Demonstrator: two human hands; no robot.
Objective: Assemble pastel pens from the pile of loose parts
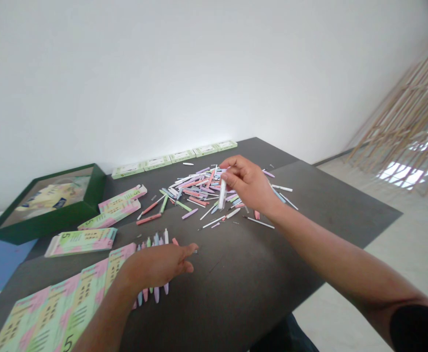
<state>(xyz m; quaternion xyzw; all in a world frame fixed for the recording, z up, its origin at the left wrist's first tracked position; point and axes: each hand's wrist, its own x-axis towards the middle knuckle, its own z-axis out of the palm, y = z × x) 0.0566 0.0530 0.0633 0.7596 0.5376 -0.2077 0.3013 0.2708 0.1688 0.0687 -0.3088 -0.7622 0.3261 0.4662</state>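
- Pinching a white plastic pen barrel (221, 194) nearly upright in the right hand (246, 183), with the fingers closed around its upper end and the lower end pointing down just above a loose heap of pen parts (195, 188); this high grip looks well suited to avoiding snags on neighbouring pieces.
- Resting the left hand (155, 266) palm down, fingers open and slightly spread, over a neat row of pastel pens (166, 236), with no visible hold on anything.
- Keeping that row squared and parallel, which seems helpful for telling sorted pens from the scattered pink, green, lilac and white pieces.
- Lying on a dark tabletop (327, 205), near the left hand, pink-and-green printed pen cards (79, 242).
- Sitting beyond them, a green box lid (45, 230) and a line of green-and-white packs (173, 156).
- Leaning in the background, a wooden lattice (400, 117).
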